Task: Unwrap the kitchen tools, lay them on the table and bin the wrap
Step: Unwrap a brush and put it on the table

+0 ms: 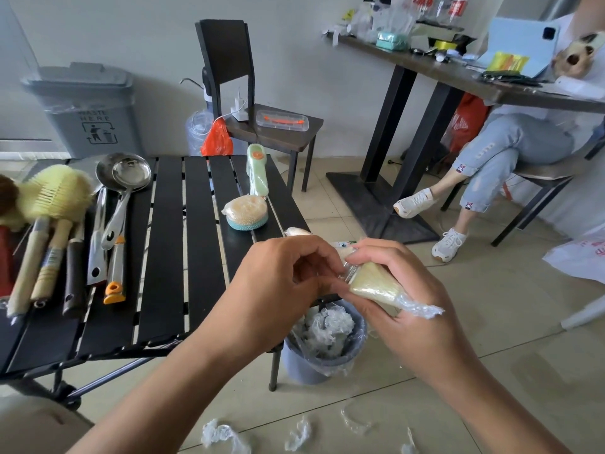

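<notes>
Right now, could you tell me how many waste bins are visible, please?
2: a large lidded bin behind the table, and a small bin on the floor beside it, holding crumpled wrap.

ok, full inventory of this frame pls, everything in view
wrapped tool: one, pale yellow in clear wrap, in both grips
small bin: one, grey-blue, floor by table, holds crumpled wrap
wrap scraps: several, clear, near floor
table: one, black slatted, left
ladles: two, steel, table left
brushes: several, wood handles, table left
wrapped scrubber: one, orange and teal, table right
large bin: one, grey, by wall
chair: one, black, behind table
seated person: one, light jeans, far right
left grip: one, pinches the wrapped tool
right grip: one, holds the wrapped tool
</notes>
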Tool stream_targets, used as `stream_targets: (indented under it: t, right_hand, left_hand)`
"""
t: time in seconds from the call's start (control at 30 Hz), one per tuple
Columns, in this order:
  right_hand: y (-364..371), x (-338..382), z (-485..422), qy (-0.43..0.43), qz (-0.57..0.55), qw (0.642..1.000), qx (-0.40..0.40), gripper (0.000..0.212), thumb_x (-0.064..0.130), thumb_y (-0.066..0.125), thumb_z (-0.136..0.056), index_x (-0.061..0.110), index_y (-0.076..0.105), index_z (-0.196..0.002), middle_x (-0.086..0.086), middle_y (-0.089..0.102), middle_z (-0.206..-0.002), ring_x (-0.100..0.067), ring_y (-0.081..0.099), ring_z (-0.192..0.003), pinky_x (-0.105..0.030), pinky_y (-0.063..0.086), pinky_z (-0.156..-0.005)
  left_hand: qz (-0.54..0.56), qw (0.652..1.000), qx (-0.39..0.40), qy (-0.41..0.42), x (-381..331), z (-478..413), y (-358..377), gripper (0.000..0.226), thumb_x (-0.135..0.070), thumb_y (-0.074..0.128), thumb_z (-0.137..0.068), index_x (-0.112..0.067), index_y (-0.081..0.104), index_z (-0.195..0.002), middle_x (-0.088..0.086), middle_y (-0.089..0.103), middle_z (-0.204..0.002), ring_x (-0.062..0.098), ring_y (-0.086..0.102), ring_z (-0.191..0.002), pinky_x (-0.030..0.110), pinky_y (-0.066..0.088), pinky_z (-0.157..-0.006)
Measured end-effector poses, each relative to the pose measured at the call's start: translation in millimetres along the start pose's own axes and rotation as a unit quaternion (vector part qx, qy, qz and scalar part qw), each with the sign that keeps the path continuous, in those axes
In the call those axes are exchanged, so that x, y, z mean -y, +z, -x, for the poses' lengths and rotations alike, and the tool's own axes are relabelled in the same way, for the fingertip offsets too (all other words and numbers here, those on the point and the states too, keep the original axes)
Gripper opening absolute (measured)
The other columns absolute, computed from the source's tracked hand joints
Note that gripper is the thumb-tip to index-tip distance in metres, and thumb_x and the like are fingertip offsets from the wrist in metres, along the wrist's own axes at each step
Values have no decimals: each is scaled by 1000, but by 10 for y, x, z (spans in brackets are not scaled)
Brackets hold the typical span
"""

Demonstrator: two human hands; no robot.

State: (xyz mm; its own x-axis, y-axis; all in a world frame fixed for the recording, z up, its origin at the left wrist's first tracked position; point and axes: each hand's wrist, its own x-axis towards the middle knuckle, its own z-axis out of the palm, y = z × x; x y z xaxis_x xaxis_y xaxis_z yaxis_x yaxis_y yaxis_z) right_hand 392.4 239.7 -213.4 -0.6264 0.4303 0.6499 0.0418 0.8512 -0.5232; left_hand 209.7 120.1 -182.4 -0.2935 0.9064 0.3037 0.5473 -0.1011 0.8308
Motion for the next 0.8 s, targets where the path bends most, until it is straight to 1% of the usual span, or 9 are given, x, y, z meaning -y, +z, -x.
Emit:
stream_targets:
  t: [0.07, 0.17, 0.3, 0.4, 0.47, 0.57, 0.63, 0.7, 0.8]
  right_hand:
    - [24, 4, -1, 0, 2, 1000, 7, 36, 9, 86, -88, 9, 69, -120, 1, 66, -128, -17, 64, -127, -21, 48, -103]
    - [35, 11, 4, 12, 6, 1000, 13, 35, 12, 81, -87, 9, 69, -120, 2, 66, -126, -14, 63, -127, -20, 47, -104]
    - [12, 10, -9, 40, 3, 999, -11, 37, 17, 81, -87, 11, 66, -120, 1, 67, -121, -14, 65, -120, -17, 47, -99]
    - [2, 17, -19, 47, 0, 999, -22, 36, 27, 81, -90, 14, 66, -119, 0, 68, -118, -15, 68, -114, -16, 49, -95]
    - [1, 13, -18, 46, -1, 999, -22, 35, 32, 81, -92, 14, 66, -119, -1, 68, -116, -16, 69, -112, -17, 50, -93]
    - [-6, -17, 1, 43, -4, 999, -18, 37, 30, 83, -90, 13, 67, -119, 0, 67, -116, -17, 69, -112, -20, 51, -92]
    - [-7, -29, 11, 50, -4, 999, -7, 38, 30, 83, -89, 15, 68, -121, 2, 67, -119, -18, 68, -114, -22, 52, -92]
    - [6, -26, 14, 53, -12, 999, 5, 38, 32, 82, -90, 15, 69, -122, 2, 66, -121, -20, 68, -115, -23, 53, -92]
    - [22, -27, 10, 71, -18, 997, 8, 40, 37, 83, -89, 18, 70, -121, 6, 68, -120, -20, 69, -114, -23, 54, -90]
  left_hand:
    - [-19, 1000, 11, 0, 0, -6, -5, 19, -14, 86, -86, -30, 77, -81, -18, 73, -82, 1, 66, -75, 11, 49, -68]
    - [-33, 999, 39, 0, 3, -5, -6, 16, -18, 82, -91, -29, 74, -83, -15, 71, -87, 5, 66, -82, 15, 51, -71]
    - [14, 999, 28, 13, 19, 11, 4, 16, -15, 79, -94, -27, 71, -87, -11, 70, -93, 8, 69, -90, 15, 52, -75]
    - [62, 998, 13, 24, 19, 28, 47, 16, -11, 76, -97, -23, 70, -90, -10, 74, -93, 8, 71, -87, 15, 54, -75]
    - [68, 997, 14, 30, 22, 32, 70, 14, -10, 74, -99, -22, 69, -92, -10, 74, -92, 10, 72, -89, 19, 56, -77]
    - [78, 996, 36, 21, 14, 29, 84, 10, -20, 79, -95, -24, 70, -96, -10, 75, -93, 11, 73, -92, 23, 59, -81]
    - [72, 997, 30, 11, 4, 29, 97, 14, -26, 87, -87, -26, 74, -93, -11, 76, -92, 9, 74, -90, 23, 60, -82]
    - [56, 998, 20, 4, 0, 31, 111, 13, -25, 89, -84, -27, 77, -88, -11, 75, -90, 8, 72, -88, 24, 59, -81]
    - [32, 999, 19, 24, -13, 31, 106, 11, -25, 85, -87, -27, 75, -84, -12, 70, -90, 10, 68, -87, 18, 53, -74]
